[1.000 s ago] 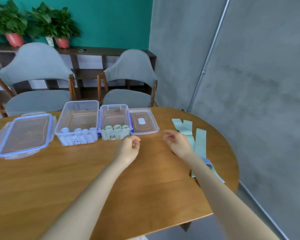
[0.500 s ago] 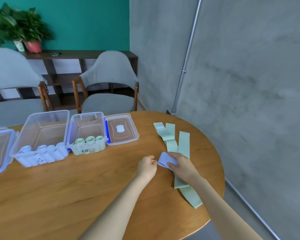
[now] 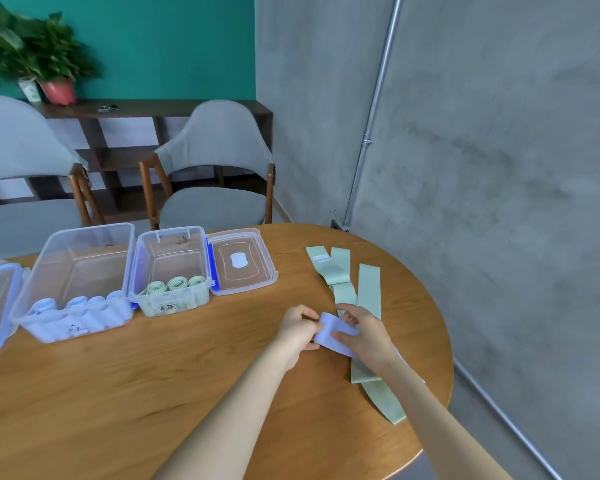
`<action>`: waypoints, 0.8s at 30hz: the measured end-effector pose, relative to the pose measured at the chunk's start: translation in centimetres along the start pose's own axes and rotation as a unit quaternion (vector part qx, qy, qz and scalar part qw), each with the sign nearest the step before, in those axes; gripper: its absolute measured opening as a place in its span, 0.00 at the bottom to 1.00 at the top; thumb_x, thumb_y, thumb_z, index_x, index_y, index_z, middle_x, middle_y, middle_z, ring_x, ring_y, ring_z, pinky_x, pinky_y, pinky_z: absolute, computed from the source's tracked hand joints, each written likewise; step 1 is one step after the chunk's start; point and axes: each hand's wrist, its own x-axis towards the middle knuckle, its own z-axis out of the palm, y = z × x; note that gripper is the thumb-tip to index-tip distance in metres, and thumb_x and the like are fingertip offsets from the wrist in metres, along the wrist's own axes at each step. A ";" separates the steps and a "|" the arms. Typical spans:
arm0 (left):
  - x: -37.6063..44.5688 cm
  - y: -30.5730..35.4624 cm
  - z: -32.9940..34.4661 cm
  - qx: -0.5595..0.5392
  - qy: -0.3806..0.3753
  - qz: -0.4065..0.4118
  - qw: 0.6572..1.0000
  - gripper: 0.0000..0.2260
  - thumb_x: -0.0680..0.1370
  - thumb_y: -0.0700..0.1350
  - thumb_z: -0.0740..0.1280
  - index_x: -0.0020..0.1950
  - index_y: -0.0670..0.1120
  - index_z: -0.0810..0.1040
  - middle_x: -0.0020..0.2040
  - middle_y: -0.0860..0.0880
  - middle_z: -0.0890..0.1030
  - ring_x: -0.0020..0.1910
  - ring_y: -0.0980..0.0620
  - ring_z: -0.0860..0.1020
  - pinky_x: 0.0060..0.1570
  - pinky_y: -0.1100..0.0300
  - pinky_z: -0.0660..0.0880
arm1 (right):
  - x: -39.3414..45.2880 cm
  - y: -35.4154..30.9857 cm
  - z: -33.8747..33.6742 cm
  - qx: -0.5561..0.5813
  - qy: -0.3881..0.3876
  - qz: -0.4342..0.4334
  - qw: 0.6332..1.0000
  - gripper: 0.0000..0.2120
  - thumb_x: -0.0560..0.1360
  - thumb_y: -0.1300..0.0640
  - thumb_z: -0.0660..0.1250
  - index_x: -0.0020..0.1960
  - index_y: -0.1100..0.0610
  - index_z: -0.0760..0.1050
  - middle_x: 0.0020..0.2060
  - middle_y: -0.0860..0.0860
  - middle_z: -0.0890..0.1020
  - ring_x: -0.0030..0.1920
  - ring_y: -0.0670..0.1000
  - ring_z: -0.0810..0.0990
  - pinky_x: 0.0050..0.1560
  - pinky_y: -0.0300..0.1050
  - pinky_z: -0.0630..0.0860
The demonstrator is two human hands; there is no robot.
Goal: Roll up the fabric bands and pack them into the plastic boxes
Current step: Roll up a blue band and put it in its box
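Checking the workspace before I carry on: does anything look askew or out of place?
Only the loose green bands: they lie crossed over one another near the table edge, one end close to it. Both hands hold the blue band. Boxes sit upright, rolls tidy.

Under the hands, the desk [image 3: 153, 393] is wood with a visible grain and a smooth, faintly satin finish. Between the left hand [image 3: 297, 336] and the right hand [image 3: 364, 336] is a lilac band [image 3: 333, 332] of matt woven cloth; just beyond the right hand lie green bands [image 3: 368, 289] of the same dull, soft-looking fabric. Left of the hands stand clear boxes [image 3: 167, 268] of glossy, see-through plastic, one with blue plastic clips, and a clear lid [image 3: 241, 263] beside them. Far beyond the hands, the chairs [image 3: 215, 181] show matt grey cloth on wooden frames. To the right, the wall [image 3: 499, 168] looks like rough, mottled grey plaster, with a smooth metal pipe [image 3: 374, 109] running down it.
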 end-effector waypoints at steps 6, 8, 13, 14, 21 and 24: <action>-3.2 1.4 -3.2 -0.040 0.028 0.068 0.996 0.14 0.72 0.33 0.70 0.56 0.42 0.77 0.49 0.45 0.81 0.46 0.50 0.79 0.40 0.64 0.75 | -1.4 -3.1 -0.9 0.080 -0.044 -0.035 0.995 0.19 0.74 0.63 0.67 0.63 0.51 0.75 0.50 0.44 0.77 0.50 0.41 0.73 0.46 0.23 0.67; -4.6 2.1 -4.8 -0.028 0.037 0.110 0.993 0.13 0.71 0.31 0.69 0.55 0.41 0.79 0.47 0.46 0.81 0.43 0.53 0.78 0.38 0.69 0.73 | -2.1 -5.0 -1.2 0.148 -0.070 -0.037 0.986 0.16 0.75 0.63 0.66 0.61 0.51 0.76 0.49 0.43 0.79 0.52 0.41 0.75 0.48 0.23 0.68; -8.7 3.5 -9.2 0.022 0.091 0.221 0.971 0.11 0.69 0.30 0.69 0.47 0.42 0.80 0.40 0.50 0.78 0.41 0.54 0.75 0.36 0.75 0.69 | -3.5 -10.8 0.1 0.226 -0.075 -0.073 0.969 0.12 0.75 0.48 0.68 0.58 0.47 0.76 0.42 0.50 0.80 0.48 0.45 0.79 0.52 0.33 0.72; -9.6 3.7 -10.0 0.027 0.101 0.243 0.964 0.11 0.69 0.30 0.69 0.45 0.43 0.80 0.39 0.51 0.78 0.40 0.56 0.75 0.37 0.74 0.69 | -3.7 -12.1 0.5 0.231 -0.079 -0.088 0.966 0.09 0.75 0.48 0.68 0.54 0.46 0.78 0.42 0.50 0.80 0.46 0.44 0.79 0.50 0.33 0.72; -15.2 3.7 -17.0 0.018 0.123 0.270 0.955 0.13 0.70 0.34 0.71 0.51 0.49 0.78 0.49 0.52 0.80 0.49 0.56 0.77 0.48 0.63 0.75 | -5.2 -19.7 3.8 0.226 -0.077 -0.197 0.951 0.05 0.76 0.63 0.66 0.47 0.59 0.81 0.40 0.49 0.83 0.41 0.41 0.79 0.45 0.35 0.73; -16.9 3.4 -19.8 -0.065 0.116 0.194 0.972 0.14 0.73 0.47 0.72 0.58 0.50 0.78 0.55 0.50 0.80 0.55 0.52 0.78 0.55 0.56 0.76 | -5.8 -21.8 5.2 0.259 -0.061 -0.202 0.942 0.06 0.75 0.66 0.66 0.50 0.60 0.80 0.43 0.49 0.83 0.43 0.42 0.80 0.47 0.33 0.74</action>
